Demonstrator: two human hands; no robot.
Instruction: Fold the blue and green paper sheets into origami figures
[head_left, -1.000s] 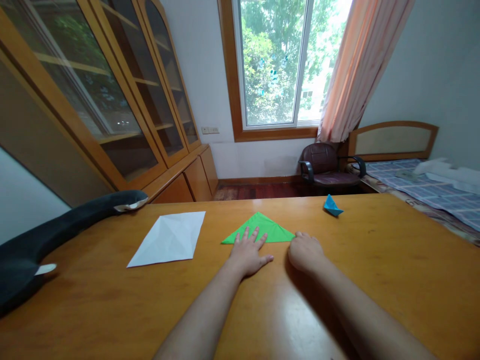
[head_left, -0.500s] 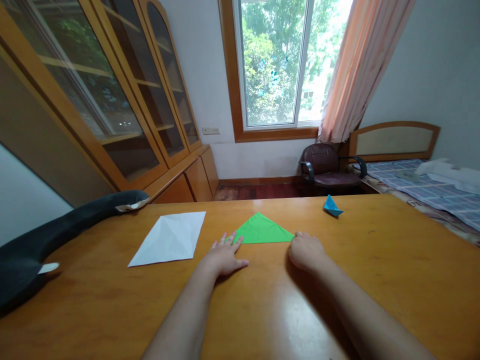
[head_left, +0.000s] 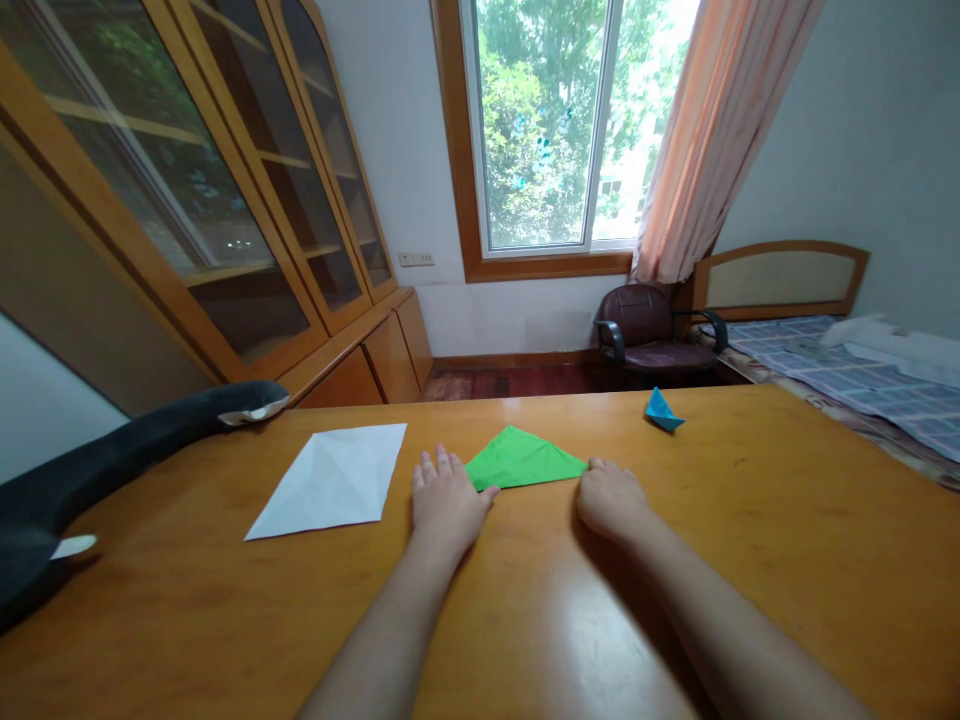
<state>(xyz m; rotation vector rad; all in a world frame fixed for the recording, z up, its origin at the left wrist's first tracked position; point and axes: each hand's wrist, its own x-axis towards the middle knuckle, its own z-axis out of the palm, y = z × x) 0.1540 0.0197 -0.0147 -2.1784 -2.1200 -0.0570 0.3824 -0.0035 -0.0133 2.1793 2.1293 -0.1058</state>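
A sheet of green paper (head_left: 525, 458), folded into a triangle with its peak pointing away from me, lies flat on the wooden table (head_left: 525, 600). My left hand (head_left: 450, 500) rests over the paper's left corner and hides it, fingers stretched forward and thumb out along the near edge. At the right corner, my right hand (head_left: 611, 497) is curled with its fingers pinching the paper's tip.
White creased paper (head_left: 330, 477) lies left of my left hand. A small blue folded paper boat (head_left: 662, 411) sits at the far right. A dark plush toy (head_left: 142, 450) lies along the left edge. Beyond the table stands an office chair (head_left: 645, 325).
My left hand has turned and shifted to cover more of the green paper's left corner. The paper has tilted slightly. My right hand stays at its corner.
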